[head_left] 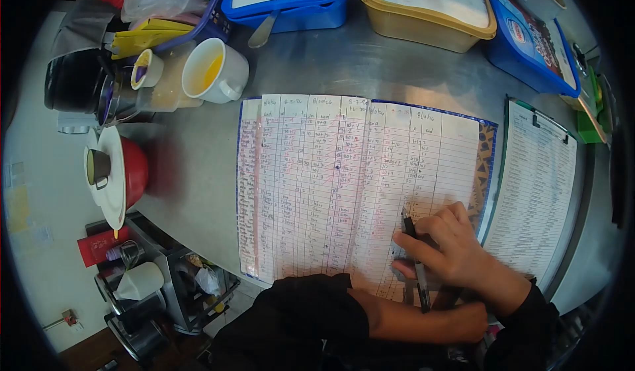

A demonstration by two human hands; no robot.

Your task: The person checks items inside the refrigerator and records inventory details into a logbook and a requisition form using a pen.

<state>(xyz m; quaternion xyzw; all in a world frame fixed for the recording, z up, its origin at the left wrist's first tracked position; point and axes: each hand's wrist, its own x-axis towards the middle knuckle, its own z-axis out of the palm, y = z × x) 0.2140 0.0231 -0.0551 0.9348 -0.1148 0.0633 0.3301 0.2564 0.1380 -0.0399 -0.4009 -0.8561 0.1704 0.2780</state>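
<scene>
A ruled ledger book (297,239) lies spread on the steel counter, its columns filled with handwritten names and figures in blue and red. My right hand (450,245) rests on the right page, fingers closed around a black pen (422,285). The pen's tip end points up the page, close to the written figures. My left forearm crosses the bottom of the book, and my left hand (468,323) sits below the right one, its fingers turned out of sight. Right of the book is a clipboard (504,192) with a printed list (532,192).
Lidded tubs, one blue (304,15), one tan (423,30) and another blue (529,53), line the back. A white mug (233,73) with yellow inside stands at back left. A spoon (262,32) leans by a tub. A red pot (135,172) is at left.
</scene>
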